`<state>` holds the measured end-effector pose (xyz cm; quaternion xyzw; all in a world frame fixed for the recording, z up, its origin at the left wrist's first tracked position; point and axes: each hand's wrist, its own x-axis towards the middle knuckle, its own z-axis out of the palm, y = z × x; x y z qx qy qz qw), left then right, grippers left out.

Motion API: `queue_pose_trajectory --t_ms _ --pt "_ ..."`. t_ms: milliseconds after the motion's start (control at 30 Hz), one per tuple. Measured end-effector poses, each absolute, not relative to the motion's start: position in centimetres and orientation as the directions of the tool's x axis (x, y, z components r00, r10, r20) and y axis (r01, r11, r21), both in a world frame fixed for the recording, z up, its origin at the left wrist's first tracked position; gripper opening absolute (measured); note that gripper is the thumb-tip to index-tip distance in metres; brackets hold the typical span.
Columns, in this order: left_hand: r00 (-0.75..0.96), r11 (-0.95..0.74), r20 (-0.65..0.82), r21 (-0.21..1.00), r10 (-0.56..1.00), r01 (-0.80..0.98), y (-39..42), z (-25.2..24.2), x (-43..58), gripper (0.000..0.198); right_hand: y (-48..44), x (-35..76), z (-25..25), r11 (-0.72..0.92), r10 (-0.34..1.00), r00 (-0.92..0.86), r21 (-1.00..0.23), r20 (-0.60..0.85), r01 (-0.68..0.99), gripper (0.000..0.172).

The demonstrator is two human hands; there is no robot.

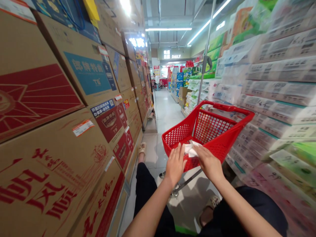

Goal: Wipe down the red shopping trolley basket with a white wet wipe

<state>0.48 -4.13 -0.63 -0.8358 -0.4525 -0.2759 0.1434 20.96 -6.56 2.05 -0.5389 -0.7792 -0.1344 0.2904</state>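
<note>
A red plastic shopping basket on wheels (pixel 217 131) stands in the aisle just in front of me. Both my hands are raised at its near rim. My right hand (pixel 208 162) pinches a crumpled white tissue or paper (pixel 190 148). My left hand (pixel 175 163) lies beside it with its fingers stretched flat, the fingertips touching the same white paper. My legs in black trousers stretch out below, one foot in a sandal by the boxes.
Stacked brown cardboard cartons (pixel 56 131) with red and blue print wall the left side. Packs of tissue and paper rolls (pixel 276 92) fill the right shelves. A metal pole (pixel 206 56) rises behind the basket. The tiled aisle (pixel 165 112) runs on to distant displays.
</note>
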Motion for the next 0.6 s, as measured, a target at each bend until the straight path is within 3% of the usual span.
queue_pose_trajectory --t_ms 167,300,400,600 --pt "0.462 -0.545 0.578 -0.035 0.673 0.838 -4.0 -0.6 0.0 0.079 -7.3 20.7 2.8 0.523 0.740 -0.386 -0.112 0.551 0.845 0.072" --pt "0.457 -0.539 0.586 -0.040 0.670 0.842 -4.0 -0.9 0.1 0.078 -5.8 25.3 3.3 0.339 0.779 -0.193 -0.140 0.597 0.930 0.061" --pt "0.438 -0.523 0.594 -0.033 0.675 0.852 -4.1 -1.1 0.7 0.078 -5.4 25.0 2.8 0.281 0.770 -0.156 -0.109 0.618 0.954 0.063" --pt "0.403 -0.572 0.605 0.107 0.687 0.813 -4.6 -0.3 0.8 0.079 -7.9 18.1 1.9 0.423 0.752 -0.289 -0.097 0.592 0.901 0.069"
